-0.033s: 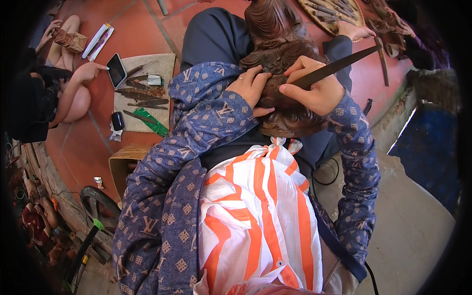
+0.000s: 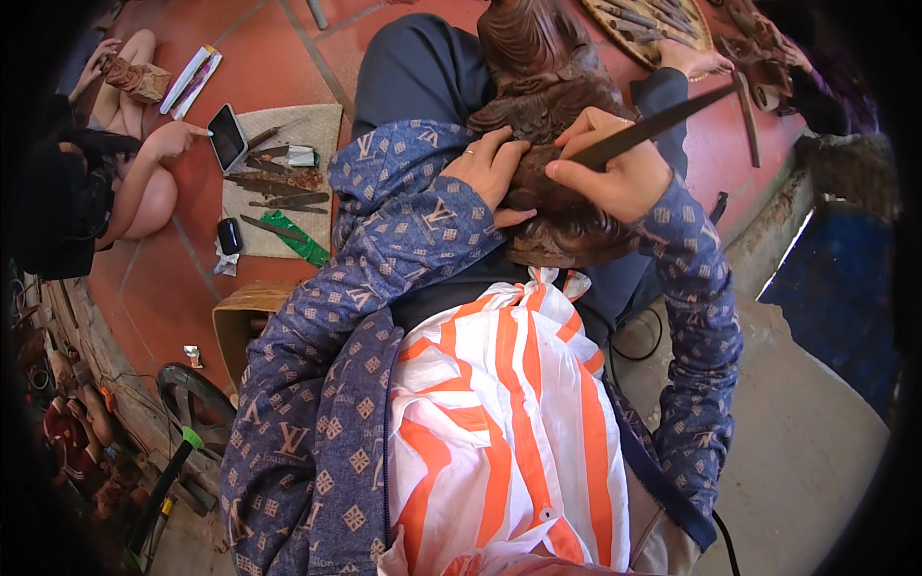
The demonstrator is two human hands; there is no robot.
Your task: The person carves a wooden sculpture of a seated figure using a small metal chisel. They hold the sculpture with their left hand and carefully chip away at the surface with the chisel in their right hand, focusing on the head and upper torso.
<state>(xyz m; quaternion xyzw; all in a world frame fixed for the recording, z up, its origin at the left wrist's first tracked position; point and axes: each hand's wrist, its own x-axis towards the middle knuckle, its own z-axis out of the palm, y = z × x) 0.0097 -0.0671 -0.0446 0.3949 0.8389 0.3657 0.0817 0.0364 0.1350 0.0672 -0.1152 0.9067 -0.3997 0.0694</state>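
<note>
A dark brown wood carving (image 2: 538, 53) with folded, rippling relief lies across my lap between my legs. My left hand (image 2: 487, 171) grips its side, fingers over the top and thumb lower down. In my right hand (image 2: 619, 182) is a long, flat, tapered file (image 2: 663, 122), pinched between thumb and fingers. Its pointed end sticks out up and to the right. The end that meets the wood is hidden under my right hand.
At left, a mat (image 2: 322, 130) on the red tiles bears several files and rasps. A person's hand (image 2: 171, 141) touches a tablet (image 2: 229, 137) beside it. A round woven tray (image 2: 706, 38) of tools lies at upper right, near another person. A bin (image 2: 230, 317) stands by my left elbow.
The file's pointed end has shifted slightly left and down as my right hand moves a little. My left hand and the carving stay put.
</note>
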